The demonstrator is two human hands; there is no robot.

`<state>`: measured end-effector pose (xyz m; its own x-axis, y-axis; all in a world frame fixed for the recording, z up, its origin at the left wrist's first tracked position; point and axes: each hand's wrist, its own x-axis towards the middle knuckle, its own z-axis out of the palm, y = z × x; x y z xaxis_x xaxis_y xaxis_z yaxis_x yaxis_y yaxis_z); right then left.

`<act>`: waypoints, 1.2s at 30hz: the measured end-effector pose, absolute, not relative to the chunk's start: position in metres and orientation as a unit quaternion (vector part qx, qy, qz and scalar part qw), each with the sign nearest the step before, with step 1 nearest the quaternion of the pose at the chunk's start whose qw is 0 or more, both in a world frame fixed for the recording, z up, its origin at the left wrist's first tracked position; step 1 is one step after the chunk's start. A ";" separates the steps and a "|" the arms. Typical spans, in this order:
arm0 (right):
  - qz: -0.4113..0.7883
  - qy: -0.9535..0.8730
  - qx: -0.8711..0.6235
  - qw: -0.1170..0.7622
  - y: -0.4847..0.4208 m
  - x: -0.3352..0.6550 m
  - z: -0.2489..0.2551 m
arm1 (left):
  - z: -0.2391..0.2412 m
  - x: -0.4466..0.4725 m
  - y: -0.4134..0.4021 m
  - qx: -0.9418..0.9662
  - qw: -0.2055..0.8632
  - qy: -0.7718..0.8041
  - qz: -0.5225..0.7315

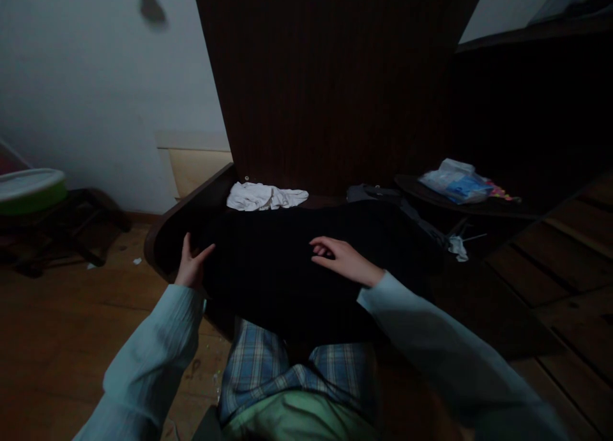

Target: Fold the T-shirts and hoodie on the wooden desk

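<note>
A large black cloth (pixel 287 269), apparently a garment, is spread over the dark wooden surface in front of me and hangs toward my knees. Its folds are lost in the dimness. At its left edge, my left hand (pixel 191 265) has thumb and forefinger spread apart; the other fingers are partly hidden. My right hand (pixel 342 259) lies over the middle of the cloth, fingers loosely bent, with a gap between thumb and fingertips. No cloth shows between them. Behind the black cloth lies a crumpled white cloth (pixel 263 197).
A dark grey cloth (pixel 373 193) lies at the back. On the right, a dark shelf (pixel 412 187) holds a plastic packet (pixel 454 180), with a crumpled tissue (pixel 458 247) below. A curved wooden side (pixel 163 237) rises at left. Farther left, a green tub (pixel 33 192) sits on a stool (pixel 71 217).
</note>
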<state>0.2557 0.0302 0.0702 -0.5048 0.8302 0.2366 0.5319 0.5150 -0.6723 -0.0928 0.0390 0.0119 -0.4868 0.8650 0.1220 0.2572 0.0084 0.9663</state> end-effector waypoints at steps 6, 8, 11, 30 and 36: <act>0.170 -0.829 -0.468 0.256 0.098 0.215 0.019 | 0.020 -0.079 0.044 0.587 0.054 0.624 0.514; 0.150 -0.818 -0.482 0.275 0.104 0.213 0.007 | 0.015 -0.073 0.037 0.690 -0.032 0.573 0.441; 0.132 -0.822 -0.470 0.292 0.105 0.215 -0.004 | 0.007 -0.066 0.025 0.805 -0.053 0.491 0.329; 0.061 -0.884 -0.351 0.302 0.094 0.213 0.002 | 0.017 -0.069 0.020 0.762 -0.021 0.632 0.139; 0.062 -0.885 -0.334 0.319 0.089 0.213 0.004 | 0.013 -0.075 0.014 0.814 -0.001 0.553 0.177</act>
